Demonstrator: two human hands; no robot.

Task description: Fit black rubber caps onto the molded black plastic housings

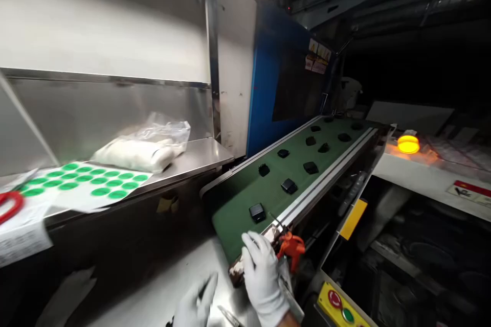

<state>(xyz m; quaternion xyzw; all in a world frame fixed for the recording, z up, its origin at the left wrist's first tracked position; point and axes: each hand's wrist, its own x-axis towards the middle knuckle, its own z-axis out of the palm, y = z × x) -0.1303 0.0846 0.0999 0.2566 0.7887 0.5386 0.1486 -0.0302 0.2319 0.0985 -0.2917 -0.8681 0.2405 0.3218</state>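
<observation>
My left hand [194, 302], in a white glove, is at the bottom edge over the metal table [164, 286]. Two of its digits stretch out with a gap between them; the rest is cut off. A small black bit beside it is too cropped to name. My right hand [261, 276], also white-gloved, reaches to the near corner of the green conveyor belt [233, 214], its fingers extended and nothing visible in them. Just beyond its fingertips a black plastic part [257, 212] lies on the belt. Metal tweezers [229, 316] appear to lie between my hands, partly cropped.
Several more black parts [289, 186] lie along the belt. An orange clamp [291, 250] is at its near right corner. Left stands a shelf with a plastic bag [141, 150], a green sticker sheet [82, 181] and red scissor handles [11, 205]. A yellow button box [341, 306] is lower right.
</observation>
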